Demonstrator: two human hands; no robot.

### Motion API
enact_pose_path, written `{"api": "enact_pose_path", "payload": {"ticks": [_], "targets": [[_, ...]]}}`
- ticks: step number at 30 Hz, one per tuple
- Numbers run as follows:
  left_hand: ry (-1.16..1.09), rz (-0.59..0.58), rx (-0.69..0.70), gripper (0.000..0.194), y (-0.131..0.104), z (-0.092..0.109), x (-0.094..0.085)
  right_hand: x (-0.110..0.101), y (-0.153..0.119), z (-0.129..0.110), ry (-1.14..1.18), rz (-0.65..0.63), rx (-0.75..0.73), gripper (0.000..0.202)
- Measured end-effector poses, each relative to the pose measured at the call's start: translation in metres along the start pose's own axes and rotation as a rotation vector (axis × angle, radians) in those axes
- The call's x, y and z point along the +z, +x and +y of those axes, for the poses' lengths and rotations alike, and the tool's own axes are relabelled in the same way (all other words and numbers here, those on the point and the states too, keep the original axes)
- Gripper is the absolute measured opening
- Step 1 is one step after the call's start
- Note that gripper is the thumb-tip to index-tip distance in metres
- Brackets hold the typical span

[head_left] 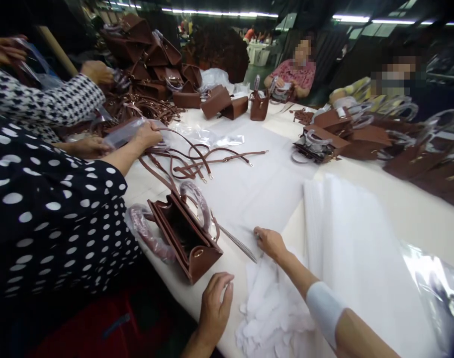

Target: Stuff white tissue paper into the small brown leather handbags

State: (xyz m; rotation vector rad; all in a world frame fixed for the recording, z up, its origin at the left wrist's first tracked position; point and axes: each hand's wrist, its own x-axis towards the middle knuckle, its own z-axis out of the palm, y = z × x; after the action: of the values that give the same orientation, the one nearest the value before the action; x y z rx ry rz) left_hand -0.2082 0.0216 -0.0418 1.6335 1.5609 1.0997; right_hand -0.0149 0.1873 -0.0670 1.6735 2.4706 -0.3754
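Note:
My left hand (pixel 215 306) rests curled on the near edge of the white table (pixel 398 199), just below an open brown handbag (pixel 185 238) with plastic-wrapped handles. My right hand (pixel 269 242) reaches forward and pinches the edge of a sheet of white tissue paper (pixel 256 199) spread on the table. Crumpled white tissue (pixel 271 308) lies under my right forearm. A thin grey strip (pixel 236 242) lies between the bag and my right hand.
A person in a polka-dot sleeve (pixel 55 214) at my left handles brown straps (pixel 197 159). Brown handbags (pixel 227 102) are piled at the back left and right (pixel 416 149). A stack of white sheets (pixel 353 233) lies at right. Two more people sit across the table.

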Motion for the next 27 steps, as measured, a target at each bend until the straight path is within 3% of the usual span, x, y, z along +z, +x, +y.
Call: {"api": "enact_pose_path", "payload": {"ticks": [4, 10, 14, 18, 22, 27], "targets": [[-0.020, -0.073, -0.058, 0.019, 0.024, 0.004, 0.016, -0.015, 0.009, 0.019, 0.108, 0.003, -0.016, 0.031], [0.287, -0.083, 0.088, 0.029, 0.058, 0.007, 0.046, -0.034, 0.016, 0.029, 0.296, 0.099, -0.067, 0.036], [0.630, -0.297, 0.073, 0.049, 0.101, 0.012, 0.083, -0.026, 0.007, 0.030, 0.490, 0.195, -0.071, 0.038], [0.765, -0.452, -0.022, 0.025, 0.139, 0.014, 0.109, -0.015, -0.011, 0.036, 0.689, 0.313, 0.039, 0.030], [0.761, -0.488, -0.064, 0.022, 0.160, 0.010, 0.111, -0.014, -0.034, 0.049, 0.881, 0.407, 0.178, 0.022], [0.692, -0.505, -0.186, 0.015, 0.182, 0.001, 0.094, -0.015, -0.054, 0.061, 1.173, 0.402, 0.325, 0.023]]}}
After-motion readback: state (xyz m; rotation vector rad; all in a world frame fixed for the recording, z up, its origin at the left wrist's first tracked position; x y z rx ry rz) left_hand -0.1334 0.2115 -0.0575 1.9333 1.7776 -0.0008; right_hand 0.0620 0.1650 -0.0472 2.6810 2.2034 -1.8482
